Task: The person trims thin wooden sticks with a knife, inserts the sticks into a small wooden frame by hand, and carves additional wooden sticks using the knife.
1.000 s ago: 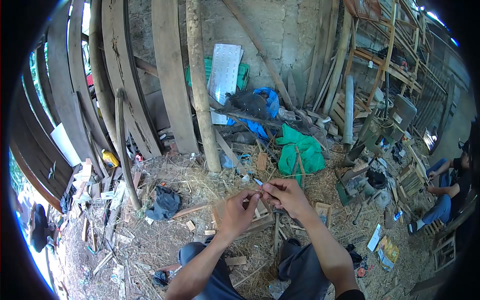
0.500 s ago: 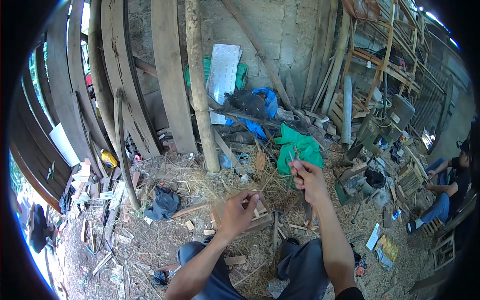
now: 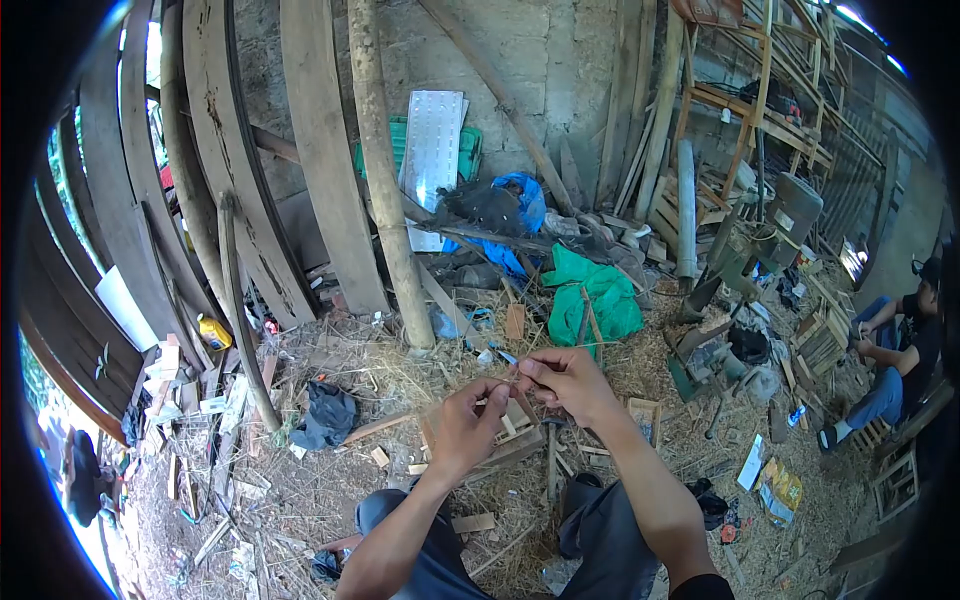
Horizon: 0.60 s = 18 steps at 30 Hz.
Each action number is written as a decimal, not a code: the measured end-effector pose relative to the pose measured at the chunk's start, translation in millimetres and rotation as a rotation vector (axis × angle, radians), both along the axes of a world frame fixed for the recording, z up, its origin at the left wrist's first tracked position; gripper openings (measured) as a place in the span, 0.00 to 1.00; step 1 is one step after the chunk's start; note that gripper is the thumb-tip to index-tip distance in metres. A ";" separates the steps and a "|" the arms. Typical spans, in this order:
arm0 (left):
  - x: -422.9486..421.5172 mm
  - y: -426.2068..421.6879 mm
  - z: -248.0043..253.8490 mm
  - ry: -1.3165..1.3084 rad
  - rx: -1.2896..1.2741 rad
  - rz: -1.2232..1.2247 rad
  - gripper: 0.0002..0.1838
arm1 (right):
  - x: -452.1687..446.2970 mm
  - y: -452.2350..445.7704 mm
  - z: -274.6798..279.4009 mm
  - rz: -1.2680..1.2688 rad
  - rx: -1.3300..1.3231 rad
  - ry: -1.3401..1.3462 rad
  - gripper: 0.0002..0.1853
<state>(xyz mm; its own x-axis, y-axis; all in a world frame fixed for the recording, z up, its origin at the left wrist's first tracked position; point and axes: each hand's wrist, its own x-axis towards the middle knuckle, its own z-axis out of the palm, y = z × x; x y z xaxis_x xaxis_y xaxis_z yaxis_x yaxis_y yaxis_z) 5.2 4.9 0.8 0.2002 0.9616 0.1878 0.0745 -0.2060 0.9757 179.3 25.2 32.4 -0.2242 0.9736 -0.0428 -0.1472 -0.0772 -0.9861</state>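
I find my two hands brought together in front of me, above my bent knees (image 3: pixel 620 530). My right hand (image 3: pixel 575 385) pinches a thin item between thumb and forefinger; its pale tip (image 3: pixel 507 356) projects beyond the fingers, pointing away from me and slightly left. The fingers mask the rest, so I cannot identify it. The short grip near the end, in my judgement, serves fine control over force.

My left hand (image 3: pixel 468 425) has thumb and forefinger drawn close at the same spot, just beside the right fingertips. Whether they grip something small of their own I cannot tell. The meeting of both sets of fingertips suggests that one hand steadies while the other guides.

Below and beyond the hands lies a wooden box (image 3: pixel 518 449), partly covered from view and within easy reach. A black bag (image 3: pixel 328 412) lies on the ground to the left; a green bag (image 3: pixel 595 300) lies farther off, ahead. Planks (image 3: pixel 335 160) stand on end near the wall (image 3: pixel 570 70), presumably to save floor space. Another person (image 3: pixel 895 350) sits at far right, well apart from my hands.
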 end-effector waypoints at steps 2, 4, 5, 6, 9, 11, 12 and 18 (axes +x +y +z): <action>-1.6 0.9 0.1 0.040 -0.020 0.027 0.11 | -1.0 -0.1 -1.2 -0.020 0.016 -0.019 0.08; -3.6 -0.4 -0.8 0.020 -0.055 0.021 0.11 | -4.4 -2.9 -0.2 -0.020 0.078 -0.095 0.08; -4.8 -1.1 -1.0 0.005 -0.088 0.014 0.11 | -4.0 -3.4 -2.2 -0.016 0.076 -0.097 0.08; -5.2 -1.3 -0.6 0.007 -0.088 0.016 0.11 | -2.7 -3.4 -5.3 0.020 0.122 -0.171 0.08; -4.9 -0.7 -1.1 -0.083 -0.054 -0.037 0.10 | -7.4 -1.9 -6.0 0.007 0.116 -0.132 0.07; -3.7 2.6 -2.9 -0.064 -0.007 -0.023 0.10 | -5.8 -3.2 -3.5 -0.044 0.064 -0.028 0.07; -4.3 1.5 -1.6 -0.066 -0.006 -0.019 0.10 | -2.9 -3.4 -2.1 0.015 0.103 -0.164 0.07; -7.6 -0.9 3.4 -0.076 -0.086 -0.042 0.10 | 4.8 1.3 -1.3 0.053 0.177 -0.188 0.09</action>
